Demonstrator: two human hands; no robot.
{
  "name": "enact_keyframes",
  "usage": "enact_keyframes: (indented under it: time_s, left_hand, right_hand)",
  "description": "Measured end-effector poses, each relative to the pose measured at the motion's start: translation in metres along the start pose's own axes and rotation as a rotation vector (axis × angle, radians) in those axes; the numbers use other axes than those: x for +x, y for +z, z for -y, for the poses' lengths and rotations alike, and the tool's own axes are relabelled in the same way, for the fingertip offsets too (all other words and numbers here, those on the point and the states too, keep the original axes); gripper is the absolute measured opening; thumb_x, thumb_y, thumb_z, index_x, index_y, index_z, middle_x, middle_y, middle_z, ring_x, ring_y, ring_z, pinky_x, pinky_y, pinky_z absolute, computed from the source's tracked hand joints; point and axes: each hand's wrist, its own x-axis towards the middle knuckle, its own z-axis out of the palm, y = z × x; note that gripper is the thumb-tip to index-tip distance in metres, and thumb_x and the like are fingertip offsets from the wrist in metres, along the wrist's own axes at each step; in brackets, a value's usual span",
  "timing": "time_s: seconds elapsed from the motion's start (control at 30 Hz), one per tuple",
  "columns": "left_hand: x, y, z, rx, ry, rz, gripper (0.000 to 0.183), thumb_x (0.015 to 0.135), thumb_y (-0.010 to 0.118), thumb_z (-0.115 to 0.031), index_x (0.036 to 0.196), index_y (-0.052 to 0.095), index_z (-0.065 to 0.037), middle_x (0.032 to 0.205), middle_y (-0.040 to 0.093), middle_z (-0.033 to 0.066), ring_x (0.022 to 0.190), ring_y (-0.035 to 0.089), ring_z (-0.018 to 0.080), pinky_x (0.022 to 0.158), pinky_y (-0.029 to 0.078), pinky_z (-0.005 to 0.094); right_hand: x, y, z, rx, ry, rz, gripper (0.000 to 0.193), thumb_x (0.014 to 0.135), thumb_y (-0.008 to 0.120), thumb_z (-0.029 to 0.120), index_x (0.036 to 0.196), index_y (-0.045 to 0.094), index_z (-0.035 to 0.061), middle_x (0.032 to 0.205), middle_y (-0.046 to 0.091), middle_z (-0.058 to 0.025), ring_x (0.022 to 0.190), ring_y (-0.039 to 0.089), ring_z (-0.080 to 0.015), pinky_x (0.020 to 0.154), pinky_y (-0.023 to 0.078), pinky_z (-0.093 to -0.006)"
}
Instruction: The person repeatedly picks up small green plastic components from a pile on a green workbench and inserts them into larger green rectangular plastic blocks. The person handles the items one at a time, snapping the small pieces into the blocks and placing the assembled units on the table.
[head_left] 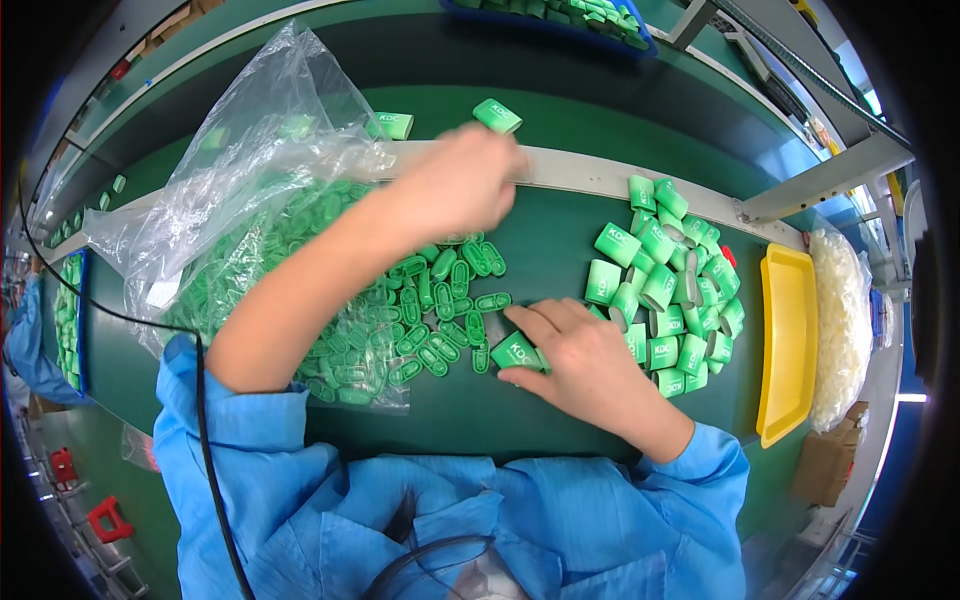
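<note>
My left hand (462, 182) reaches across the pale rail at the far side of the table, its fingers curled and smeared by motion. Just beyond it a green plastic shell (497, 115) lies on the dark green belt; whether they touch is unclear. My right hand (585, 362) is low on the table, thumb and fingers closed around another green shell (517, 350). Left of that shell lie loose green oval ring-like pieces (443, 300), spilling from a clear plastic bag (290, 95). A heap of green shells (665, 270) sits to the right of my right hand.
A yellow tray (787, 345) stands at the table's right end, beside a bulging clear bag of whitish pieces (838, 330). The pale rail (610, 183) divides table and belt. Across the belt is a blue bin (640, 40) of green parts. A black cable (203, 440) hangs at left.
</note>
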Motion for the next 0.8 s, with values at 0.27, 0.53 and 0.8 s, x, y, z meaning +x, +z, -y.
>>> enact_keyframes:
  time_s: [0.27, 0.53, 0.8]
  left_hand:
    - [-0.050, 0.031, -0.029, 0.073, 0.111, -0.211, 0.020, 0.072, 0.061, -0.001, 0.092, 0.062, -0.002, 0.086, 0.057, 0.0107, 0.082, 0.060, 0.0272, 0.072, 0.050, 0.0376]
    - [-0.037, 0.020, -0.034, -0.795, -0.213, -0.177, 0.024, 0.080, 0.064, -0.005, 0.102, 0.059, 0.004, 0.099, 0.064, 0.0175, 0.077, 0.067, 0.0253, 0.071, 0.054, 0.0330]
    - [-0.042, 0.024, -0.016, -1.671, -0.336, 0.046, 0.028, 0.091, 0.055, -0.008, 0.116, 0.057, 0.004, 0.107, 0.063, 0.0097, 0.092, 0.065, 0.0149, 0.084, 0.054, 0.0253]
  right_hand:
    - [0.005, 0.000, -0.014, 0.241, -0.077, 0.036, 0.042, 0.070, 0.074, 0.013, 0.108, 0.058, 0.0037, 0.090, 0.060, -0.0115, 0.077, 0.060, -0.0250, 0.065, 0.051, -0.0343]
    - [0.045, -0.013, -0.046, 0.363, 0.056, -0.412, 0.025, 0.077, 0.068, 0.002, 0.100, 0.060, -0.0007, 0.087, 0.062, -0.0126, 0.064, 0.062, -0.0254, 0.056, 0.052, -0.0313]
    - [0.049, -0.013, -0.047, 0.380, -0.062, -0.447, 0.032, 0.080, 0.065, 0.001, 0.112, 0.060, 0.0019, 0.085, 0.062, -0.0119, 0.079, 0.061, -0.0266, 0.061, 0.051, -0.0293]
